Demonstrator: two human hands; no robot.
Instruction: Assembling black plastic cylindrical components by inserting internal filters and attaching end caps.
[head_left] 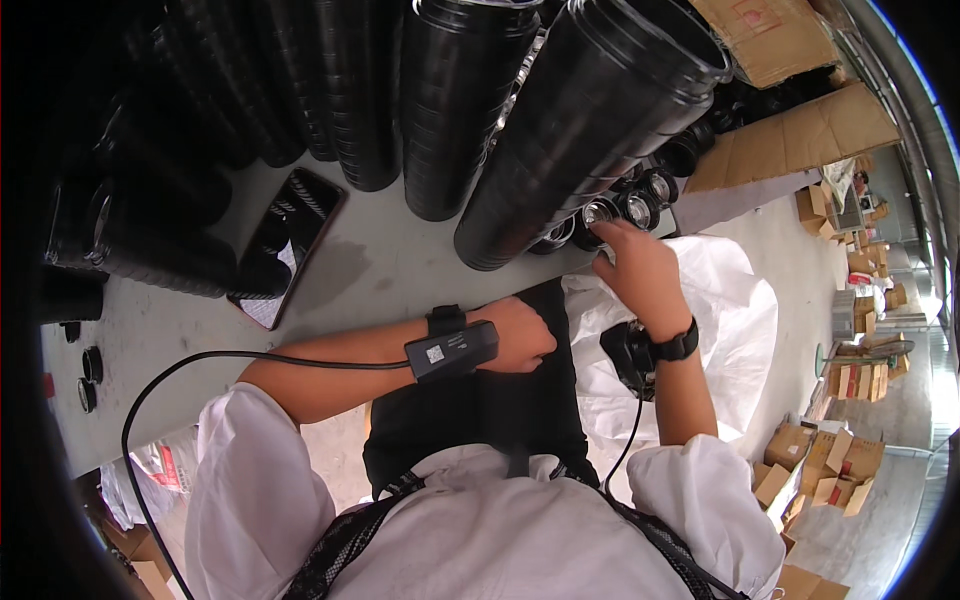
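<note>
My left hand [518, 335] is curled closed over my lap, just off the table's near edge. Its fingers turn away from view, so anything inside them is hidden. At the table's right end, my right hand [642, 275] reaches toward a group of small round black parts with shiny, glassy centres [598, 212]. Its fingertips meet the nearest of these parts, while a gap shows between thumb and forefinger. Just left of them, a tall black ribbed cylinder [580, 130], like a stack of rings, leans up from the table.
More black ribbed stacks [465, 120] stand along the back of the grey table [375, 245]. A phone [290, 245] lies at left, near small black rings [90, 370]. An open cardboard box [800, 135] is at back right. White sheeting [725, 310] hangs beside my right arm.
</note>
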